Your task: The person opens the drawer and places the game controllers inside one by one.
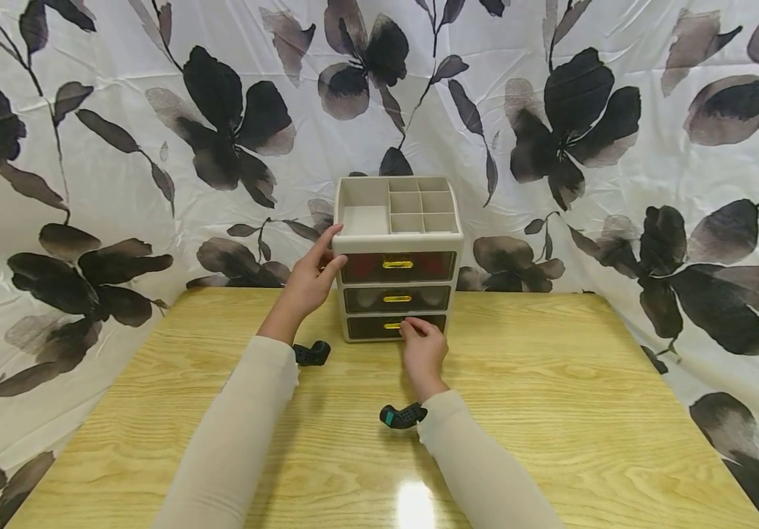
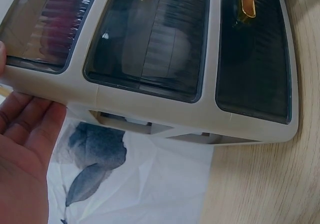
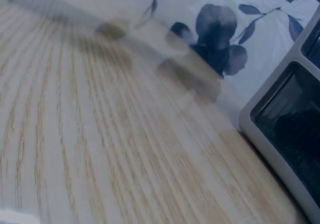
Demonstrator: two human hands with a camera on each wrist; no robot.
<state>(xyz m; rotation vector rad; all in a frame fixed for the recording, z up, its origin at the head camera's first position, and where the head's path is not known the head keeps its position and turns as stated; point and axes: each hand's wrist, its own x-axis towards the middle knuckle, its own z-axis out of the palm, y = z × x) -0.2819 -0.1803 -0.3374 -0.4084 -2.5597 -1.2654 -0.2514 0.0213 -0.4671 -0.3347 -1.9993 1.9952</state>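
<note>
A white desktop organizer (image 1: 400,244) stands at the back of the table, with three dark see-through drawers and gold handles. My left hand (image 1: 309,283) rests against its left side, fingers extended along the side and thumb at the front edge by the top drawer (image 1: 369,269). In the left wrist view, that hand (image 2: 25,144) shows at the organizer's side wall. My right hand (image 1: 425,349) pinches the bottom drawer's handle (image 2: 247,2) at its right end. The bottom drawer (image 2: 255,58) sits flush in the frame. The right wrist view catches only the organizer's corner (image 3: 250,116).
The organizer's top has one large compartment (image 1: 364,219) and several small ones. Reddish contents show through the top drawer, and pale rounded shapes through the middle drawer (image 2: 150,43). A floral cloth (image 1: 419,110) hangs right behind the wooden table (image 1: 551,411). Black wrist devices (image 1: 403,416) hang by both sleeves.
</note>
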